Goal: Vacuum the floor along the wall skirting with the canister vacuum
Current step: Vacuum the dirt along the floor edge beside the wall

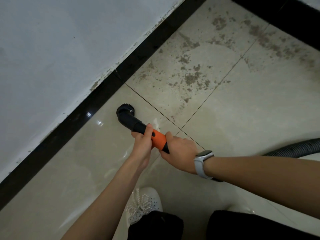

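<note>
A black vacuum nozzle with a round brush head [126, 110] rests on the beige tiled floor [242, 110], a short way from the black skirting [83, 116] under the white wall. Behind it comes an orange handle section [158, 138]. My left hand [143, 138] grips the tube just ahead of the orange part. My right hand [180, 151], with a white watch on the wrist, grips the rear end of the handle. The ribbed black hose [294, 149] runs off to the right. The canister is out of view.
Grey dust and grit [192, 78] lie scattered over the tiles beyond the brush, up to a second black skirting [277, 19] at the top right corner. My white beaded shoe [143, 205] and dark trouser legs are at the bottom.
</note>
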Action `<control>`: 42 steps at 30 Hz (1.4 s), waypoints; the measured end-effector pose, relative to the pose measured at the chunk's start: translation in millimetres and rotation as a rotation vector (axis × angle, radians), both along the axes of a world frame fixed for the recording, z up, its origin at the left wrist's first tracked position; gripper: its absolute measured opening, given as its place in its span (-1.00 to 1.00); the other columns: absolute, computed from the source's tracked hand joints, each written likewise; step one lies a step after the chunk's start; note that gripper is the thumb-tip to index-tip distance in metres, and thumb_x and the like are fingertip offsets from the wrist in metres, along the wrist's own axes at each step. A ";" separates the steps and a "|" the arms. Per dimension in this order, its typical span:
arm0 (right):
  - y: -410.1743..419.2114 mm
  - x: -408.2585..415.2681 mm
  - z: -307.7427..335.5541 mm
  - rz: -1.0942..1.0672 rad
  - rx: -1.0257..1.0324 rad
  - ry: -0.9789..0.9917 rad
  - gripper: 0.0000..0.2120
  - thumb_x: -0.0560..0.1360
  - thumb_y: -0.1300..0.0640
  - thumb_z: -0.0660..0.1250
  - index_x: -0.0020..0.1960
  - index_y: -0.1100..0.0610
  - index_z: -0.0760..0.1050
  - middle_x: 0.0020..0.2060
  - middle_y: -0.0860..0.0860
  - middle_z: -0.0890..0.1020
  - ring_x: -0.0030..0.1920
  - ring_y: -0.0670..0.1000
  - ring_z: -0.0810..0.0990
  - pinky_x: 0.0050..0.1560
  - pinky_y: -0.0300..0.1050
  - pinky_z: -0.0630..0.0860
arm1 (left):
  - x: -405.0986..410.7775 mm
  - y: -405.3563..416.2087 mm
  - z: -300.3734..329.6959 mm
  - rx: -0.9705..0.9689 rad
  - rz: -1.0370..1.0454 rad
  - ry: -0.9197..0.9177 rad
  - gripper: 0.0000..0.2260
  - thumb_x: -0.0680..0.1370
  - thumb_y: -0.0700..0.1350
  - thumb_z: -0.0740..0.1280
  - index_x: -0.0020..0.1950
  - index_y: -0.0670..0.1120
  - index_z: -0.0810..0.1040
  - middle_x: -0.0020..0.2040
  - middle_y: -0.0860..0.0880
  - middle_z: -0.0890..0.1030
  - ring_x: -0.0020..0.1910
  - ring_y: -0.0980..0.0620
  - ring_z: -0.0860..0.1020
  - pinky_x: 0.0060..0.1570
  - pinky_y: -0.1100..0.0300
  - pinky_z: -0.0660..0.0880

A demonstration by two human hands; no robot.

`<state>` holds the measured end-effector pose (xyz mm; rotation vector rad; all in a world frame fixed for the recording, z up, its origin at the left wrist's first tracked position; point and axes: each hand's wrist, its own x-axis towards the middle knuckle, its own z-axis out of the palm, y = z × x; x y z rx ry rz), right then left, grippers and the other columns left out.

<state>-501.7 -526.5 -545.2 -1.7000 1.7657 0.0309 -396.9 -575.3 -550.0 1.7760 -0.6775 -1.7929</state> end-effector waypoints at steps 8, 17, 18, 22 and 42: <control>18.3 -12.1 1.6 0.002 0.076 -0.036 -0.68 0.55 -0.09 0.21 0.11 0.15 0.29 -0.22 0.04 0.51 -0.26 0.09 0.49 -0.26 -0.09 0.41 | 10.3 14.7 -13.8 0.002 -0.034 -0.025 -0.54 0.62 -0.01 0.19 0.41 -0.24 0.19 0.00 -0.08 0.54 -0.05 0.09 0.56 0.06 0.10 0.53; 44.0 -38.3 5.5 -0.047 0.165 -0.075 -0.58 0.51 -0.18 0.27 0.12 0.12 0.30 -0.22 0.00 0.47 -0.22 0.07 0.48 -0.21 -0.09 0.44 | -8.3 32.3 -17.6 0.138 -0.069 -0.088 -0.53 0.60 0.01 0.22 0.37 -0.26 0.24 -0.10 -0.12 0.56 -0.14 0.02 0.56 -0.22 0.17 0.48; 47.5 -44.6 6.6 -0.056 0.176 -0.075 -0.56 0.49 -0.22 0.28 0.11 0.11 0.29 -0.22 0.00 0.46 -0.23 0.07 0.47 -0.21 -0.10 0.42 | -14.9 34.8 -16.1 0.152 -0.075 -0.084 -0.54 0.60 0.00 0.22 0.36 -0.26 0.24 -0.12 -0.11 0.55 -0.16 0.02 0.55 -0.24 0.17 0.47; 74.1 -78.6 11.0 -0.111 0.209 -0.068 -0.53 0.48 -0.27 0.26 0.12 0.10 0.31 -0.30 -0.07 0.41 -0.24 0.04 0.46 -0.22 -0.10 0.40 | -52.2 55.1 -8.2 0.215 -0.104 -0.036 -0.57 0.61 -0.03 0.22 0.34 -0.27 0.23 -0.11 -0.12 0.54 -0.18 0.00 0.55 -0.26 0.14 0.49; 60.1 -74.3 6.1 -0.191 0.171 -0.098 -0.55 0.49 -0.24 0.25 0.11 0.12 0.34 -0.24 -0.01 0.47 -0.24 0.06 0.48 -0.22 -0.08 0.42 | -59.9 37.1 -13.2 0.143 -0.065 -0.063 -0.60 0.61 -0.04 0.21 0.31 -0.25 0.20 -0.09 -0.16 0.50 -0.24 0.00 0.53 -0.34 0.15 0.51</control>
